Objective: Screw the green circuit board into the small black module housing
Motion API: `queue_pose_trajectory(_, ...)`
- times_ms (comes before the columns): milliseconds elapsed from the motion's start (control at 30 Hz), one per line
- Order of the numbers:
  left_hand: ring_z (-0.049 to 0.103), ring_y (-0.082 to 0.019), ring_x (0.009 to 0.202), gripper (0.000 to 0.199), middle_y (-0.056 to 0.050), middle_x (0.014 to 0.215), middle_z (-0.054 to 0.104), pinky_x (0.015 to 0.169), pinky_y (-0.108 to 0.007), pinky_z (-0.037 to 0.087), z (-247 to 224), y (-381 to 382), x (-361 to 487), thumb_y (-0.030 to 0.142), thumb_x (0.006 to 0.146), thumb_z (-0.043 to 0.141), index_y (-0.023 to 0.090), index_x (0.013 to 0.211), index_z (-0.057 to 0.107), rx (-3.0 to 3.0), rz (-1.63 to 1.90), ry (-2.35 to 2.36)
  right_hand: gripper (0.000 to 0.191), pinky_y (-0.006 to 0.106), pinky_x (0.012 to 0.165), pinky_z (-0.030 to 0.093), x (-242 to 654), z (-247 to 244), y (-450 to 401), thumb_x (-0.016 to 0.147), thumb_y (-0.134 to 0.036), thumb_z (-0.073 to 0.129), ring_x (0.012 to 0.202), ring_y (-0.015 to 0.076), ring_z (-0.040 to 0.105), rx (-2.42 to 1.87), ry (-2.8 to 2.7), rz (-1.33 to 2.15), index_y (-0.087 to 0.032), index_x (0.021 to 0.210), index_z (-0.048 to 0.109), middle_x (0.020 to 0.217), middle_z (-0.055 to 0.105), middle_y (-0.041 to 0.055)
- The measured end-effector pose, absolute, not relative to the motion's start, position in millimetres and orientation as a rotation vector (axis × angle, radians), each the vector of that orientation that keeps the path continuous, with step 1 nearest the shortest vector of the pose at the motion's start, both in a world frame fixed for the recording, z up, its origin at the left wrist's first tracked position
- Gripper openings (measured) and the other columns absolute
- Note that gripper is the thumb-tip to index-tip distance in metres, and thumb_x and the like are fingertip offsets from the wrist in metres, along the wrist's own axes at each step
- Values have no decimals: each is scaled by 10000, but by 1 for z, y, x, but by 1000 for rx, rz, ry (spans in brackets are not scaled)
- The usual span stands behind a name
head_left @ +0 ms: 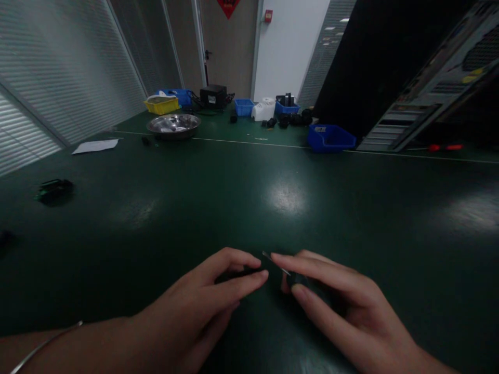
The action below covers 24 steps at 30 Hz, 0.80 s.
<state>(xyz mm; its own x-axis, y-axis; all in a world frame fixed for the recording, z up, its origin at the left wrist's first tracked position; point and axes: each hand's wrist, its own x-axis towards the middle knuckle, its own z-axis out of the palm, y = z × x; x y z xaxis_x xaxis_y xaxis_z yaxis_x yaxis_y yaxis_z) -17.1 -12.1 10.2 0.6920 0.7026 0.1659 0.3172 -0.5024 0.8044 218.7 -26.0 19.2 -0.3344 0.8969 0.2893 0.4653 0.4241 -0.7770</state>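
My right hand (343, 306) is closed on a small screwdriver (297, 281) with a dark handle. Its thin metal shaft points up and left, and the index finger lies along it. My left hand (210, 296) is just left of the screwdriver's tip, its thumb and index finger close together. Something dark shows between those fingers, too dim to make out. Both hands are over the near part of the green table (202, 208), apart from each other.
A metal bowl (173, 126), a yellow bin (161, 105) and a white paper (95, 146) are at the back left. A blue bin (330, 138) is at the back right, near a red-handled tool (445, 147). A dark green part (54, 191) lies left.
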Motion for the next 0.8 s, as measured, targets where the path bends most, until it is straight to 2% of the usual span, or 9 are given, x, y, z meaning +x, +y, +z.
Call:
queue_pose_trajectory(67, 522, -188, 1165, 615, -58, 1296, 521, 981, -294, 454, 12, -11, -17, -4, 834, 453, 334, 1346, 496, 2077, 627, 793, 363, 225, 708, 582, 218, 18, -29, 846, -173, 588, 896, 166, 690, -1191, -1955, 699, -274, 1193, 632, 983, 724, 37)
queue_pose_trajectory(133, 541, -184, 1131, 569, -53, 1254, 544, 957, -291, 467, 13, -8, -15, 18, 844, 463, 331, 1314, 531, 2009, 650, 830, 403, 221, 719, 575, 218, 18, -33, 831, -172, 606, 890, 163, 688, -1205, -1958, 635, -274, 1221, 593, 1036, 713, 38)
queue_pose_trajectory(233, 585, -170, 1042, 441, -42, 1156, 591, 907, -282, 489, 15, -2, -12, 87, 880, 476, 315, 1234, 606, 1837, 708, 915, 318, 198, 595, 540, 215, 18, -38, 821, -113, 576, 741, 144, 675, -1102, -2027, 582, -268, 1095, 617, 923, 717, 24)
queue_pose_trajectory(333, 609, -164, 991, 354, -36, 1110, 612, 877, -283, 500, 15, 2, -6, 152, 892, 507, 290, 1193, 634, 1643, 764, 977, 249, 241, 600, 510, 211, 17, -39, 803, -83, 543, 665, 148, 626, -1004, -2229, 605, -229, 981, 636, 785, 675, 21)
queue_pose_trajectory(400, 618, -166, 971, 322, -34, 1075, 628, 866, -286, 502, 15, 3, -3, 164, 880, 533, 265, 1164, 648, 1573, 786, 983, 287, 263, 598, 493, 207, 16, -36, 800, -92, 522, 710, 163, 608, -975, -2359, 610, -210, 1039, 630, 816, 649, 37)
queue_pose_trajectory(467, 629, -161, 937, 290, -29, 1023, 652, 850, -281, 503, 15, 2, -1, 159, 866, 553, 239, 1124, 659, 1526, 789, 983, 327, 300, 663, 496, 202, 15, -33, 800, -112, 530, 821, 188, 601, -1030, -2454, 573, -202, 1106, 604, 963, 637, 60)
queue_pose_trajectory(533, 640, -155, 904, 250, -23, 980, 675, 840, -276, 504, 15, 0, 0, 156, 858, 566, 214, 1084, 656, 1473, 779, 982, 291, 331, 700, 491, 198, 14, -31, 820, -166, 550, 879, 209, 584, -1091, -2539, 543, -205, 1104, 599, 1029, 617, 64)
queue_pose_trajectory(600, 649, -151, 885, 214, -20, 956, 692, 834, -272, 504, 14, -2, 0, 158, 854, 574, 197, 1053, 644, 1435, 775, 971, 254, 332, 720, 483, 196, 12, -31, 830, -190, 559, 893, 202, 575, -1097, -2587, 555, -219, 1078, 605, 1053, 604, 53)
queue_pose_trajectory(800, 652, -167, 940, 224, -37, 994, 704, 868, -288, 494, 13, -3, -2, 154, 839, 587, 180, 1056, 638, 1445, 786, 953, 256, 308, 720, 482, 200, 11, -34, 783, -107, 568, 861, 187, 597, -1019, -2538, 590, -198, 1017, 618, 1010, 628, 52)
